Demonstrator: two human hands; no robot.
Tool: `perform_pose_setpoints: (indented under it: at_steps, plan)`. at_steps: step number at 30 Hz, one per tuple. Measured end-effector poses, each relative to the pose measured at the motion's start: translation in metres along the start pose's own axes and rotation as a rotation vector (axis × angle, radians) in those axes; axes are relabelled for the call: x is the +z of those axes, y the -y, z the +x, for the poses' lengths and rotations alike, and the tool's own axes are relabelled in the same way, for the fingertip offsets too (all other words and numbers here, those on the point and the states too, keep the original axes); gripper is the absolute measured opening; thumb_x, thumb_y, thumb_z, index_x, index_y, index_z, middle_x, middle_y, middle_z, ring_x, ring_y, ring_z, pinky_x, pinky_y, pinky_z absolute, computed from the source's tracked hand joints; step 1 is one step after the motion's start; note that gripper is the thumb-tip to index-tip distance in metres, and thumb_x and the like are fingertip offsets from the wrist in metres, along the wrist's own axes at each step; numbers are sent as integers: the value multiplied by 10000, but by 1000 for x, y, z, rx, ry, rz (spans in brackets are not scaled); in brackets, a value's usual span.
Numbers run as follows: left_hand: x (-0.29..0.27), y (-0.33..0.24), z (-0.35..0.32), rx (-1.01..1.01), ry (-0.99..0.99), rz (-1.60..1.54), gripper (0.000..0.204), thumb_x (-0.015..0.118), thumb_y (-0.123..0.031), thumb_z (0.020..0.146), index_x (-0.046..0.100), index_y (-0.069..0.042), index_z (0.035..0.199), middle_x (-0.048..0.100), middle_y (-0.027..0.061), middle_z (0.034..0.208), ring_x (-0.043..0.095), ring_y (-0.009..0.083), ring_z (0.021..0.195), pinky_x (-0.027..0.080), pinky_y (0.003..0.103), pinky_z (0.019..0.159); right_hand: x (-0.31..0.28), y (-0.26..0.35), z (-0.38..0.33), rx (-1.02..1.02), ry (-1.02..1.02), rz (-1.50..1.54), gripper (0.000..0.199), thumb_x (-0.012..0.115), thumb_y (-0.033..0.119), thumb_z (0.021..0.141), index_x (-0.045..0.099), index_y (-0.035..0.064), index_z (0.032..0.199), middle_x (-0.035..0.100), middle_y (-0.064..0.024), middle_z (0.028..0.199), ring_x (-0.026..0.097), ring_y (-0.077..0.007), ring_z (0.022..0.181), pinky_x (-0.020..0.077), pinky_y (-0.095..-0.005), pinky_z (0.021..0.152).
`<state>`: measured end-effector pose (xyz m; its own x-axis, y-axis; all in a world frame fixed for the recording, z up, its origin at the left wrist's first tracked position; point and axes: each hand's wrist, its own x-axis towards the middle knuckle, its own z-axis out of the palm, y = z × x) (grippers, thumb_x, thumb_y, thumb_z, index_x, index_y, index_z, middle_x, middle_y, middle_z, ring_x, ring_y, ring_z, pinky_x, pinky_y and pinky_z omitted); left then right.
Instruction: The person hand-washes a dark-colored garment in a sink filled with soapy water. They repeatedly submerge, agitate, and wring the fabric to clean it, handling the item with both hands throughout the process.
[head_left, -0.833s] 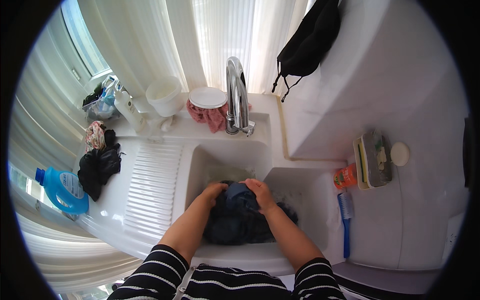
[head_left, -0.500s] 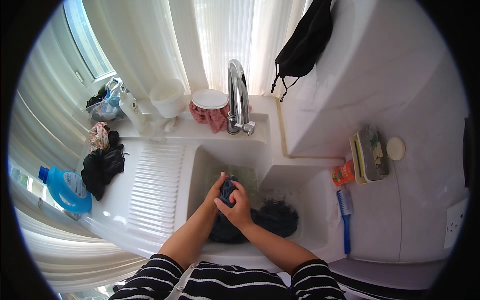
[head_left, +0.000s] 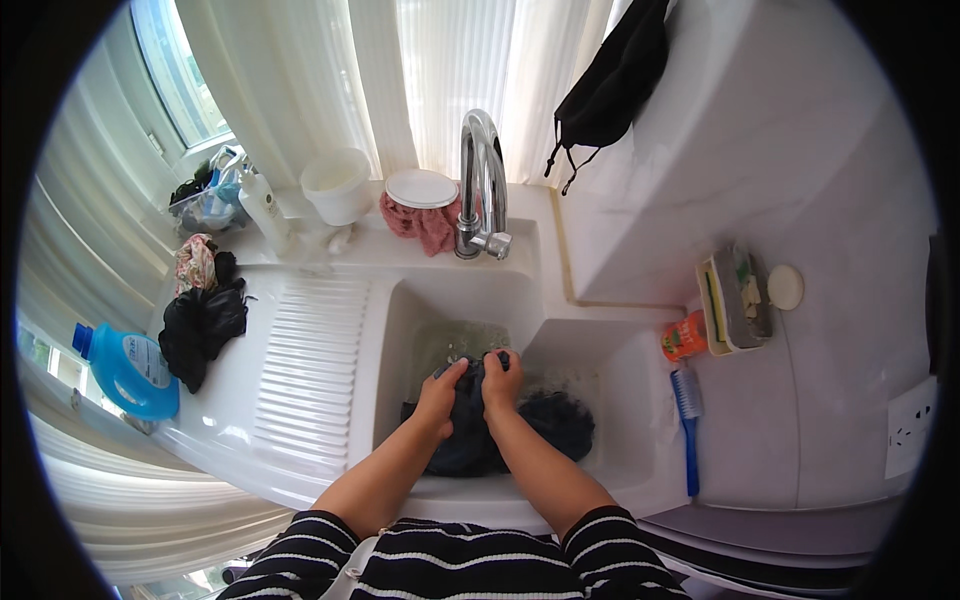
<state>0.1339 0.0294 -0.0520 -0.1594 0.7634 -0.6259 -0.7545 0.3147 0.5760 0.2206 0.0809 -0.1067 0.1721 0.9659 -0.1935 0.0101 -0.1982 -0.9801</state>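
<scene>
Fingers of the left hand [head_left: 441, 392] and right hand [head_left: 499, 380] curl tight around a bunched dark garment [head_left: 480, 430], gripping it side by side in the white sink [head_left: 400, 310], below the chrome tap [head_left: 482, 180]. A ribbed drainboard [head_left: 310, 370] lies to the left.

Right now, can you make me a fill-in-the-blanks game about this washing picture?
1. Both hands, left hand and right hand, grip a dark ____ in the sink.
2. The detergent bottle is coloured ____.
3. The scrubbing brush lies on the person's ____ side.
4. The chrome faucet stands ____ the sink.

Missing words: garment; blue; right; behind
</scene>
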Motion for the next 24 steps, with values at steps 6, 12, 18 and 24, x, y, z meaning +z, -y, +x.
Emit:
perform_pose_setpoints:
  at_steps: [6, 12, 18, 24]
  plan:
    - [-21, -10, 11, -94, -27, -110, 460, 612, -483, 877, 621, -26, 930, 648, 104, 835, 645, 212, 674, 541, 343, 602, 7, 5, -57, -451, 87, -169, 136, 623, 97, 744, 591, 63, 871, 582, -92, 959, 570, -248, 869, 450, -351, 786]
    - [-17, 7, 12, -50, -150, 93, 326, 665, -266, 826, 623, 34, 946, 649, 128, 849, 660, 238, 712, 545, 366, 650, 3, -5, -4, -103, 44, -105, 126, 617, 91, 727, 567, 28, 825, 559, -95, 921, 555, -227, 860, 445, -356, 778]
    - [-55, -1, 44, -44, -166, 164, 311, 672, -306, 831, 633, 2, 851, 625, 109, 760, 637, 213, 624, 523, 325, 569, 8, 28, -65, -618, 298, -168, 155, 614, 86, 671, 561, 46, 812, 560, -164, 970, 554, -356, 920, 452, -381, 832]
    - [-23, -6, 41, 161, -247, 384, 350, 678, -284, 817, 612, 50, 903, 621, 102, 730, 616, 225, 661, 496, 354, 609, -3, -14, 44, -605, 216, -400, 178, 637, 101, 702, 540, 37, 837, 541, -179, 1025, 526, -366, 965, 445, -431, 821]
